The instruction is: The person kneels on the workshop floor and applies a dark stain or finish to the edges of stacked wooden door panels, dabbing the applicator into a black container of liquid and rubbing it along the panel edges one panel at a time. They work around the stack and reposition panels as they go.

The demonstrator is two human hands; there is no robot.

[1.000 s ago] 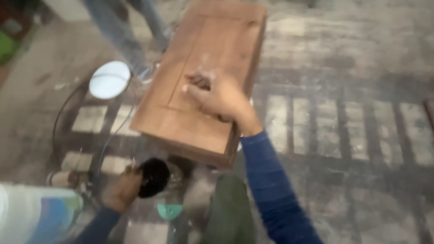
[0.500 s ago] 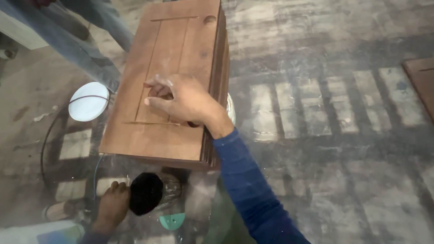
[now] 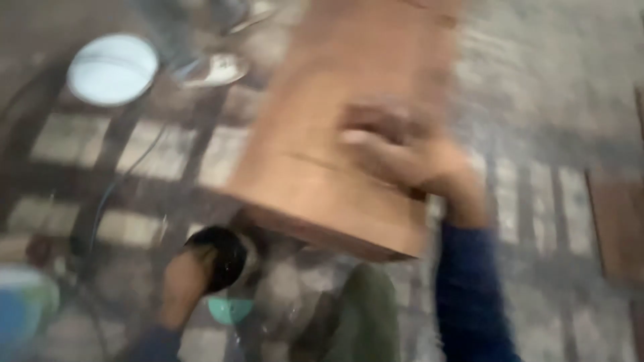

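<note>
The picture is heavily blurred by motion. A brown wooden panel [image 3: 315,167] with recessed fields lies in front of me, running away from me. My right hand [image 3: 396,157] rests flat on its top near the close end, fingers spread, in a dark blue sleeve. My left hand [image 3: 184,285] is low at the panel's near edge and grips the round black top of a power tool [image 3: 225,258] with a teal part below it.
A white round bucket [image 3: 113,68] stands on the floor at the upper left, with a cable [image 3: 127,181] looping past it. Another person's feet [image 3: 221,67] stand beside the panel's far left. Another wooden piece [image 3: 620,228] lies at the right edge.
The view has swung and blurred; the panel now sits more to the right and closer. My right hand stays on the panel, and my left hand keeps hold of the black tool.
</note>
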